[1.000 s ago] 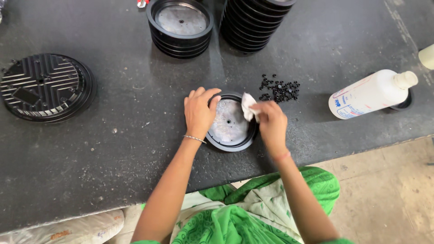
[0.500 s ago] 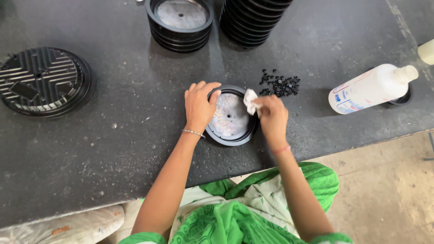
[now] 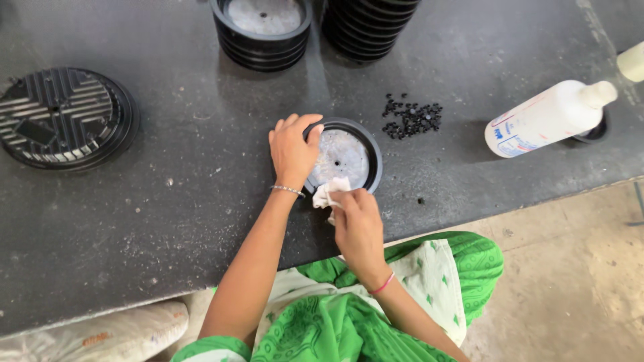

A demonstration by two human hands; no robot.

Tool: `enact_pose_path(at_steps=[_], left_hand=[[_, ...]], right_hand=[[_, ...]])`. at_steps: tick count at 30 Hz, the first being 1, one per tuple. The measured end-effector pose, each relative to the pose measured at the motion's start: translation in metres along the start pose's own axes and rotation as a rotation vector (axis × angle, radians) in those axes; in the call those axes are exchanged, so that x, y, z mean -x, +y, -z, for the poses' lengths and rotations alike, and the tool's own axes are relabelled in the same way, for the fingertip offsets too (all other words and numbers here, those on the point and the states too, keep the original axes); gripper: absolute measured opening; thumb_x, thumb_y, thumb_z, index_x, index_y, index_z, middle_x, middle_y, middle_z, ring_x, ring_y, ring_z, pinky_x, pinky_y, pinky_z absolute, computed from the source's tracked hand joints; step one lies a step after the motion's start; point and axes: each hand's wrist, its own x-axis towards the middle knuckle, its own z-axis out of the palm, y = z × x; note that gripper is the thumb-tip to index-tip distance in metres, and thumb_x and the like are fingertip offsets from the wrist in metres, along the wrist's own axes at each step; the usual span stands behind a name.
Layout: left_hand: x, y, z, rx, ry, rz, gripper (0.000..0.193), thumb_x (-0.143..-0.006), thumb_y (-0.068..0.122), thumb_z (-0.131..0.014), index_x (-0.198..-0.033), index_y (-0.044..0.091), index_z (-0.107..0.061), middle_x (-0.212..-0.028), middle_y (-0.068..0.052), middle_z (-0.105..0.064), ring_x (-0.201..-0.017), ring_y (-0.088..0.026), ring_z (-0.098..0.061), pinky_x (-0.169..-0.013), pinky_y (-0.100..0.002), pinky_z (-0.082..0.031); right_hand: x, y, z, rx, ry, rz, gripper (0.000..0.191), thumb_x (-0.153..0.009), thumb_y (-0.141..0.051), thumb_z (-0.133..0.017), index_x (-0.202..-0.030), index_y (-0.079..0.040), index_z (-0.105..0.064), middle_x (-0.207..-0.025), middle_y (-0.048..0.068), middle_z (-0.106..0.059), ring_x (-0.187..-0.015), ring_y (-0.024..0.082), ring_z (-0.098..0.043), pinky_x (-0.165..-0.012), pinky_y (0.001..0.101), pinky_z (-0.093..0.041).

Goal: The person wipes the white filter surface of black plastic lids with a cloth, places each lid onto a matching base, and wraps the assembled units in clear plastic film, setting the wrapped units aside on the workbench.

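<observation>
A round black dish (image 3: 371,149) with a pale grey, dusty centre lies on the dark table (image 3: 168,221). My left hand (image 3: 292,149) grips its left rim, thumb hooked over the top edge. My right hand (image 3: 359,224) pinches a small white cloth (image 3: 329,192) against the dish's near rim. A thin bracelet circles my left wrist and a pink band my right.
A heap of small black beads (image 3: 410,118) lies just right of the dish. A white bottle (image 3: 547,119) lies tilted at the right. Stacks of black dishes (image 3: 263,30) stand at the back, and a ribbed black disc stack (image 3: 60,117) sits far left. The table edge runs close to my body.
My right hand has carried the cloth from the dish's upper right rim around to its near, lower-left rim. My left hand stays on the left rim.
</observation>
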Motion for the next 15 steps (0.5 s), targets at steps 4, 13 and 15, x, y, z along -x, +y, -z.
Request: enact_pose_path(at_steps=[4,13,15], left_hand=[[-0.001,0.000,0.002,0.002,-0.009,0.021,0.018,-0.088,0.022,-0.074,-0.105,0.018,-0.077,-0.094,-0.004,-0.068,-0.097,-0.029,-0.061,-0.085,-0.042,-0.043],[-0.001,-0.002,0.000,0.035,-0.009,0.016,0.018,-0.088,0.021,-0.074,-0.105,0.015,-0.077,-0.096,-0.004,-0.069,-0.098,-0.029,-0.061,-0.088,-0.042,-0.044],[-0.003,-0.002,0.001,0.028,-0.016,0.020,0.022,-0.085,0.019,-0.077,-0.106,0.016,-0.076,-0.097,-0.004,-0.069,-0.098,-0.030,-0.061,-0.087,-0.042,-0.044]], right_hand=[[-0.003,0.011,0.010,-0.029,-0.031,0.080,0.025,-0.086,0.001,-0.066,-0.110,-0.007,-0.068,-0.100,0.014,-0.062,-0.097,0.036,-0.060,-0.084,0.0441,-0.049],[-0.064,0.084,0.011,0.214,0.138,0.014,0.016,-0.090,-0.003,-0.065,-0.105,-0.004,-0.066,-0.097,0.018,-0.058,-0.093,0.039,-0.056,-0.080,0.0484,-0.046],[-0.089,0.091,0.004,0.210,0.168,0.031,0.015,-0.092,-0.004,-0.065,-0.106,-0.003,-0.066,-0.098,0.018,-0.058,-0.094,0.039,-0.057,-0.081,0.0487,-0.046]])
